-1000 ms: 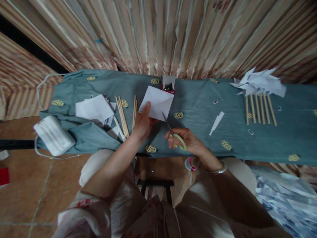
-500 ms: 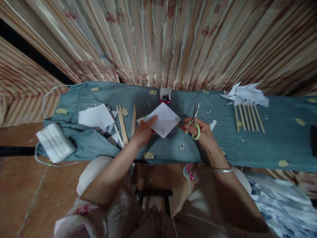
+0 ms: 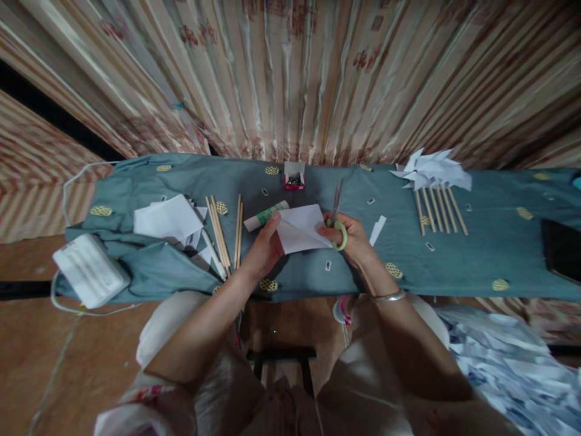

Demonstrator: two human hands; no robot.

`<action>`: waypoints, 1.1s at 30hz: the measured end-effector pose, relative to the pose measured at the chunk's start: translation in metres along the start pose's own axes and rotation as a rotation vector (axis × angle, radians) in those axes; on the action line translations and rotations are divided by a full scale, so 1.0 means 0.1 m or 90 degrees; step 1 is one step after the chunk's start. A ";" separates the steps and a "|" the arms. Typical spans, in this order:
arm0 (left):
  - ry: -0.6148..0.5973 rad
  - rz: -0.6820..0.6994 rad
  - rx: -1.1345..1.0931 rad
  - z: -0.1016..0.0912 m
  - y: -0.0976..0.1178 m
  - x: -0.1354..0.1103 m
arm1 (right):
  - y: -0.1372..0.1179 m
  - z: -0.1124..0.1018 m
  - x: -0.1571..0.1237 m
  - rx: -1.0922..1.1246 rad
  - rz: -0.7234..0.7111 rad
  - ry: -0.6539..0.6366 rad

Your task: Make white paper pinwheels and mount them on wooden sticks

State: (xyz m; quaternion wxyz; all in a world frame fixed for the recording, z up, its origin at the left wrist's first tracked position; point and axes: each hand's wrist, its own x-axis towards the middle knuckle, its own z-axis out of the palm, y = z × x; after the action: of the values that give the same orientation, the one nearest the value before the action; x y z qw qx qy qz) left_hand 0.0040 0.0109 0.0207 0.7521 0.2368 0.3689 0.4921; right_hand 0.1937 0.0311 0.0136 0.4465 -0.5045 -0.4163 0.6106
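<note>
My left hand (image 3: 264, 248) pinches the left corner of a white paper sheet (image 3: 302, 229) that lies low over the teal cloth (image 3: 454, 266). My right hand (image 3: 351, 239) grips green-handled scissors (image 3: 338, 215), blades pointing away from me, and its fingers also touch the paper's right edge. A glue stick (image 3: 265, 215) lies just behind the paper. Loose wooden sticks (image 3: 223, 233) lie to the left of my left hand.
A pile of white paper pieces (image 3: 167, 219) and a white box (image 3: 89, 270) sit at the left. Finished paper pinwheels (image 3: 431, 172) on sticks lie at the right. A small red box (image 3: 294, 177) stands at the back edge. A paper strip (image 3: 376, 229) lies right of the scissors.
The paper has come down from raised to low over the cloth. My right hand swung the scissors upright, then moved left to the paper's right edge.
</note>
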 end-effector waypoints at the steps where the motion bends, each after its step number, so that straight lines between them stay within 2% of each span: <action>1: -0.005 0.003 -0.025 0.03 -0.01 -0.03 | 0.02 0.05 0.00 0.021 -0.006 0.039; 3: -0.005 0.012 -0.045 0.07 -0.05 -0.09 | 0.05 0.15 -0.01 0.053 -0.020 0.105; 5: 0.007 0.018 -0.012 0.09 -0.12 -0.12 | 0.07 0.26 -0.04 0.071 -0.031 0.135; 8: 0.055 0.051 0.060 0.10 -0.21 -0.11 | 0.07 0.39 -0.10 0.085 -0.032 0.144; 11: 0.109 0.094 0.071 0.09 -0.24 -0.09 | 0.05 0.47 -0.18 0.087 -0.027 0.138; 16: 0.145 0.125 0.056 0.08 -0.19 -0.08 | 0.02 0.51 -0.30 0.082 -0.012 0.130; 23: 0.154 0.069 0.111 0.08 -0.13 -0.09 | 0.01 0.47 -0.35 0.072 -0.033 0.178; 28: 0.141 0.160 0.164 0.10 0.03 0.13 | -0.04 0.41 -0.40 0.023 -0.051 0.125; 33: 0.170 0.222 0.173 0.06 0.20 0.23 | -0.01 0.40 -0.51 -0.039 0.008 -0.028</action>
State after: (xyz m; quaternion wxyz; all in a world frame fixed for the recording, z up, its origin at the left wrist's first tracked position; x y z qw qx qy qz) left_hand 0.0027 0.0405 0.0311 0.5616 0.3288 0.4814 0.5871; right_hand 0.1593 -0.0198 0.0330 0.4176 -0.5071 -0.4413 0.6113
